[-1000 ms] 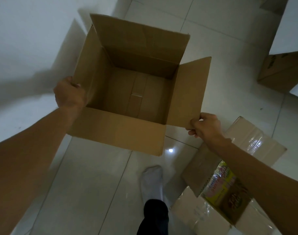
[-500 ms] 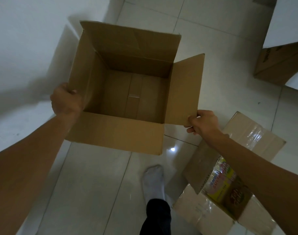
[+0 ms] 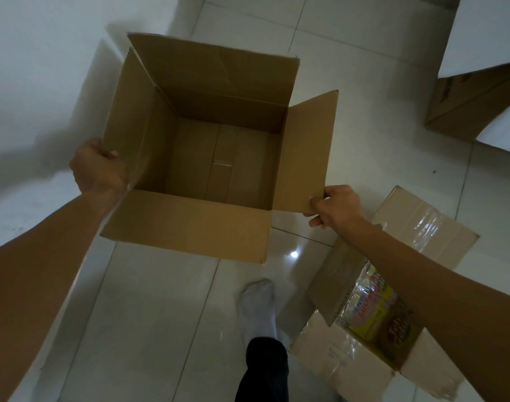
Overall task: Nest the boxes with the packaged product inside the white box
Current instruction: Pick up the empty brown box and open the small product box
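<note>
An empty brown cardboard box (image 3: 190, 224) with all flaps open is held above the tiled floor. My left hand (image 3: 98, 169) grips its left flap and wall. My right hand (image 3: 335, 206) pinches the lower corner of its right flap. At the lower right a smaller open cardboard box (image 3: 422, 227) lies on the floor with a yellow packaged product (image 3: 375, 309) inside, partly hidden by my right forearm. A white box (image 3: 485, 33) with brown inner walls stands at the upper right, cut off by the frame edge.
A white wall (image 3: 45, 68) runs along the left. My foot in a white sock (image 3: 258, 307) stands on the glossy tiles between the two brown boxes.
The held box has drifted slightly down and to the left in view. Both hands keep their grips.
</note>
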{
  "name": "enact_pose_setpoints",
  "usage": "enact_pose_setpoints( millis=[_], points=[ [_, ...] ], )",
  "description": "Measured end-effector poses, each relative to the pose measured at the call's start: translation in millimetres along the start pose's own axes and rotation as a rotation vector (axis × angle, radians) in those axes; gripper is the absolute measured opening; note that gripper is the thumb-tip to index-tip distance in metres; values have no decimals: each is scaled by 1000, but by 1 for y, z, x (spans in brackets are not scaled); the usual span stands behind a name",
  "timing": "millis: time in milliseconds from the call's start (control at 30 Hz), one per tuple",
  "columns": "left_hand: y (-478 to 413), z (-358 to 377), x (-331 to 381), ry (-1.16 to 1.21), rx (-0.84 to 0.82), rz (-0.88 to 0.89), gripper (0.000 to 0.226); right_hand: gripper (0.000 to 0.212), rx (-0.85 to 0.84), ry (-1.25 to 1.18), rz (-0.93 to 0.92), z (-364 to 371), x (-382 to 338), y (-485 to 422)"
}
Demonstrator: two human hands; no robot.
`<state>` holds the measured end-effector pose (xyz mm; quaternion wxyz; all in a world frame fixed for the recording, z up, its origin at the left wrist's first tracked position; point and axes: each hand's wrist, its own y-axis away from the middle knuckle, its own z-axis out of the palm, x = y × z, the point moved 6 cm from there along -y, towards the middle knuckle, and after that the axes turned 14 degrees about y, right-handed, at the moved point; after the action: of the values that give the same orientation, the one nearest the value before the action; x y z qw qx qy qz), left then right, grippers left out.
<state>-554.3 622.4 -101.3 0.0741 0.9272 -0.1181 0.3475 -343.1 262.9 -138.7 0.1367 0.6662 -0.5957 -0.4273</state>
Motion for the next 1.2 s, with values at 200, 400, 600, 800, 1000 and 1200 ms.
enact_pose_setpoints(
  millis=[200, 400, 600, 800, 1000, 1200],
  points=[
    [14, -4, 3, 26, 51, -33, 40, 19, 39, 26, 6, -5, 5, 5],
    [72, -10, 15, -141, 172, 57, 70, 47, 116, 62, -57, -37, 21, 21],
    [189, 16, 16, 7, 65, -32, 74, 22, 153, 62, -142, -80, 54, 40],
    [342, 60, 0, 127, 5, -265, 67, 12, 191, 212, -206, -113, 118, 51],
    [499, 118, -35, 185, -159, -731, 69, 33, 147, 445, -228, -121, 202, 29],
    [591, 175, -62, 379, -309, -1259, 93, 63, 203, 611, -248, -133, 253, -22]
  ],
)
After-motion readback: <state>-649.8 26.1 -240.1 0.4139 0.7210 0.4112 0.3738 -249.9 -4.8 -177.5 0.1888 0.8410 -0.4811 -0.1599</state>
